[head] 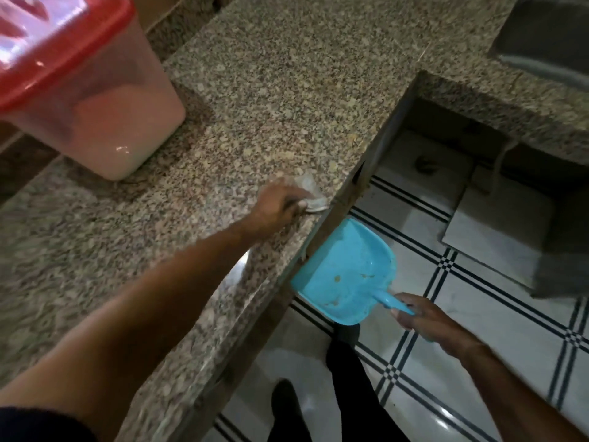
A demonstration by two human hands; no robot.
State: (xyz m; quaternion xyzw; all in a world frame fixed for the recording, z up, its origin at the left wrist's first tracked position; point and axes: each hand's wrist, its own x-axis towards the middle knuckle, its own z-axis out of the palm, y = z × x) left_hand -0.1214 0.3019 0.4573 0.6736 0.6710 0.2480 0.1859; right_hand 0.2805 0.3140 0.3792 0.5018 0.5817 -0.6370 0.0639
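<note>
Fingers (296, 203) of the left hand (275, 207) clench a soft, limp-looking crumpled rag (310, 189) at the edge of the granite counter (255, 90), and at five o'clock from it the right hand (424, 317) curls round the handle (390, 302) of the blue dustpan (344, 275), surely light and stiff, tucked just under that edge.

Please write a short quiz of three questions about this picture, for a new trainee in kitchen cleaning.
1. Fill in: the left hand holds a pale ___ on the granite counter, near its edge.
2. True or false: the blue dustpan lies flat on the floor.
3. Which hand grips the dustpan's handle? A) left hand B) right hand

Key: 1 cloth; 2 false, it is held up beside the counter's edge; 3 B.
</note>
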